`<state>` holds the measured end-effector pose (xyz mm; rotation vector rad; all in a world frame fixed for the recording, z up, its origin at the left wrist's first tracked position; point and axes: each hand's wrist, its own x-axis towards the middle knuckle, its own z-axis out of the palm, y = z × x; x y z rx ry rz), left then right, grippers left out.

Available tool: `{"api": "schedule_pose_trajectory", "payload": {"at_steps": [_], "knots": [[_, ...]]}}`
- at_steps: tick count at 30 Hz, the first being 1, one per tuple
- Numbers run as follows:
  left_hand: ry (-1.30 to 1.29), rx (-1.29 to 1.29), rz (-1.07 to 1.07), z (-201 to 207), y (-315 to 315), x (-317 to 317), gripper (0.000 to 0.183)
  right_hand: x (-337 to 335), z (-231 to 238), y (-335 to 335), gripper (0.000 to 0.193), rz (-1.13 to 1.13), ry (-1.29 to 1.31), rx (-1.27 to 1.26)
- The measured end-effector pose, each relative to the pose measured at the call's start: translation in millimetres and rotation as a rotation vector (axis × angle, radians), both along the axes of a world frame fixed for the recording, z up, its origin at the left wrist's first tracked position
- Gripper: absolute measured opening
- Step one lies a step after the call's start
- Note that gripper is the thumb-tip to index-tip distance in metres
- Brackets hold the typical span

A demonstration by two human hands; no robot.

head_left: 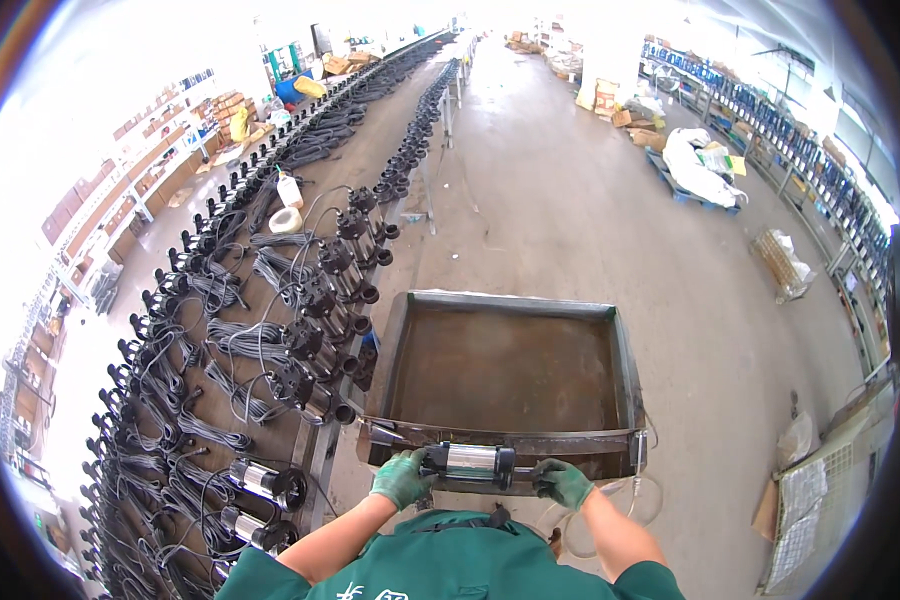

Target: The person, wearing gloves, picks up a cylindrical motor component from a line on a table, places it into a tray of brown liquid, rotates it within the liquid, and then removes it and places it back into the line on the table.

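A pump motor with a shiny silver barrel and black ends lies sideways over the near edge of a water-filled metal tank. My left hand, in a green glove, is closed around the motor's black left end. At the other end, my right hand, also gloved in green, has its fingers curled together beside a thin shaft-like part. What exactly those fingers grip is too small to make out. Brownish water fills the tank's main part.
Left of the tank runs a long bench with upright black-and-silver pumps and coiled grey cables. Two silver motors lie nearer me. A tape roll and white bottle sit farther along. At right stands a wire crate.
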<state>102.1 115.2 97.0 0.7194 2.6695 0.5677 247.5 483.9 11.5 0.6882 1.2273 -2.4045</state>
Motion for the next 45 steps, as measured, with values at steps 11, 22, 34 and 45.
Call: {"api": "schedule_pose_trajectory", "payload": {"at_steps": [11, 22, 34, 45], "knots": [[0.013, 0.04, 0.014, -5.9, -3.8, 9.2, 0.063, -31.0, 68.7, -19.7, 0.064, 0.859, -0.005, 1.152], [-0.009, 0.37, 0.126, -50.2, -49.4, 2.6, 0.061, -13.6, 48.5, -21.8, 0.053, 0.075, -0.07, 0.399], [-0.391, 0.242, 0.547, -172.6, -135.4, 34.6, 0.057, -22.3, 51.6, -17.7, 0.061, 0.166, 0.077, 0.35], [-0.781, 0.632, 0.656, -116.0, -106.4, 6.6, 0.021, -16.9, 11.8, -21.8, 0.041, 0.254, 0.109, 0.74]]}}
